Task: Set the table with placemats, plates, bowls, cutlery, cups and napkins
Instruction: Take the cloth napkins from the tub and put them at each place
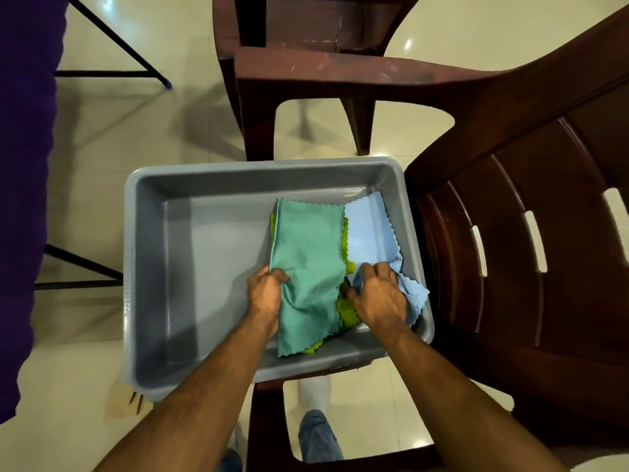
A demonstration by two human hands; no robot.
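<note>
1. The step in hand looks like lifting napkins out of the grey tub [146, 253], which sits on a brown chair [340, 73]; three cloths lie in the tub's right half.
2. The left hand [263, 294] pinches the near left edge of the green cloth [309, 260], fingers curled over it.
3. The right hand [377, 294] bunches the near end of the blue cloth [369, 233], fingers closed round it, against the tub's right wall.
4. A yellow-green cloth [346, 310] lies beneath both, showing between them.
5. Best to lift each cloth straight up and apart, so the bottom one does not drag along or snag on the tub's near rim.
</note>
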